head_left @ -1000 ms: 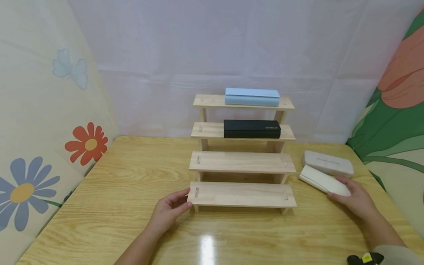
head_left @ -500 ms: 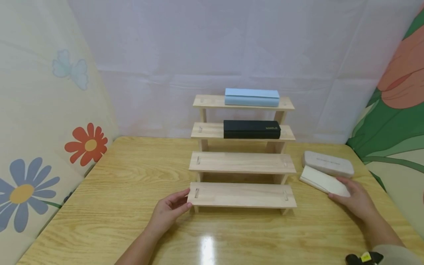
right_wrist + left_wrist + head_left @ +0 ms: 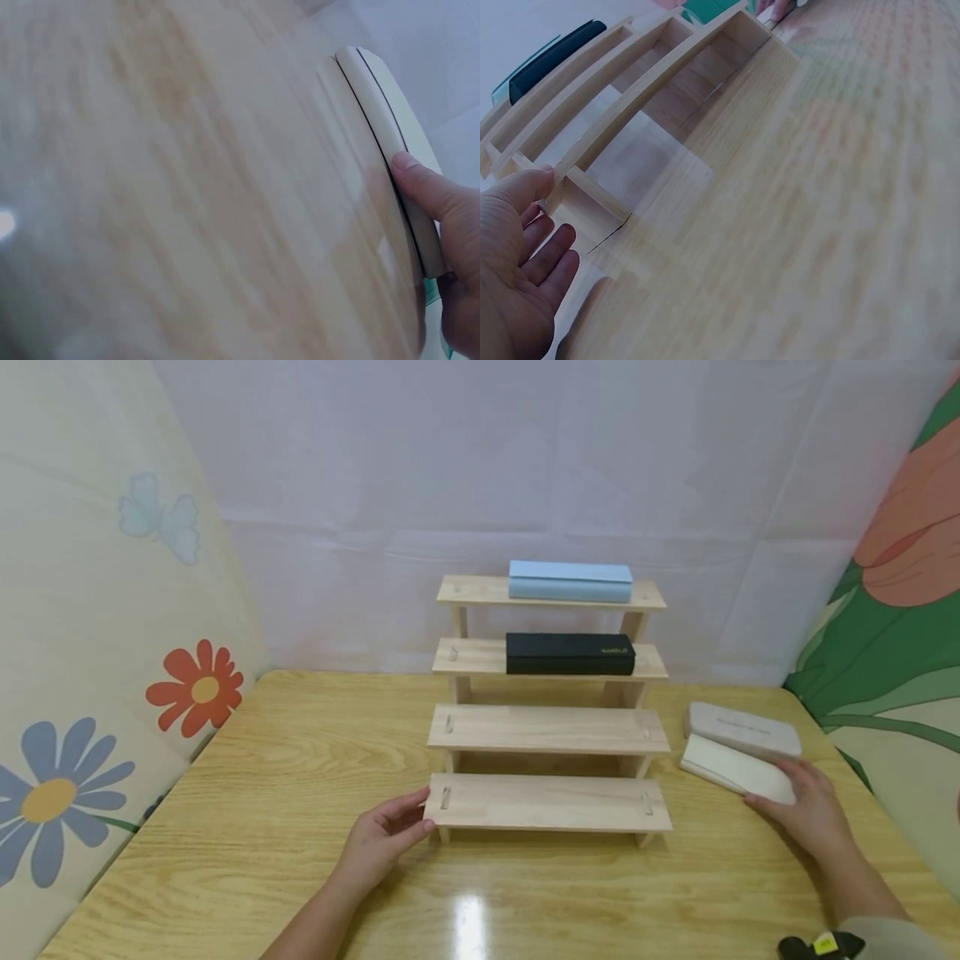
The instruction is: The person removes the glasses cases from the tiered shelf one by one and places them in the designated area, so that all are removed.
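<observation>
A four-tier wooden display stand (image 3: 550, 802) stands on the table. My left hand (image 3: 378, 837) pinches the left end of its lowest shelf; in the left wrist view the thumb lies on the shelf's end, the other fingers loosely bent below. On the right, my right hand (image 3: 813, 814) holds the right end of a white glasses case (image 3: 735, 767), thumb on its front side. Part of that end is hidden by the hand. Right behind lies a light grey glasses case (image 3: 742, 730). A black case (image 3: 570, 653) rests on the second shelf from the top, a light blue case (image 3: 570, 582) on the top one.
The wood-grain table (image 3: 330, 735) reaches back to a pale cloth backdrop (image 3: 360, 485). Flower-printed cloth (image 3: 75, 610) hangs at the left side, and more printed cloth (image 3: 892, 635) at the right.
The white case has tipped and shifted very slightly, so less of its front side shows. My right hand has moved a little with it. The left hand stays in place.
</observation>
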`<action>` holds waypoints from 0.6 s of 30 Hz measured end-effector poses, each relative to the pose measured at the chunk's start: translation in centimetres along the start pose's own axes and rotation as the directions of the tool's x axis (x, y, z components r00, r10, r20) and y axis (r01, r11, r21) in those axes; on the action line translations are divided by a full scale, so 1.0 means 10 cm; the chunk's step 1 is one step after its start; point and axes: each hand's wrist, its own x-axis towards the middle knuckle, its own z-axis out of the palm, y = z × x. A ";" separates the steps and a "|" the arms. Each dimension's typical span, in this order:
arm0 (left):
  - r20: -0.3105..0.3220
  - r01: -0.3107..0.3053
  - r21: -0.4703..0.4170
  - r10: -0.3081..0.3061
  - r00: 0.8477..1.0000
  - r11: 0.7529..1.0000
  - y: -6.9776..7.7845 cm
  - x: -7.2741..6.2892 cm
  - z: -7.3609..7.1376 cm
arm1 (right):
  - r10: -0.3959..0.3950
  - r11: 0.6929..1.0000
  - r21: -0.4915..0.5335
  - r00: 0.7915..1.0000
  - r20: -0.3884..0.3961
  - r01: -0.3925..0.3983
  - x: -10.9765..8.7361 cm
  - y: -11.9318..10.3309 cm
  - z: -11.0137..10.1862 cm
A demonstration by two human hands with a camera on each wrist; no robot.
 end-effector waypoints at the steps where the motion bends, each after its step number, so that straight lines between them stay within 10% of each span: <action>1: 0.001 -0.001 0.000 0.001 1.000 1.000 0.00 0.00 0.00 | 0.009 1.000 -0.001 1.000 0.000 -0.009 0.00 0.00 0.00; 18: -0.005 -0.018 0.007 0.018 1.000 1.000 -0.01 0.00 0.01 | 0.163 0.985 0.041 0.983 0.088 -0.167 -0.10 0.08 -0.11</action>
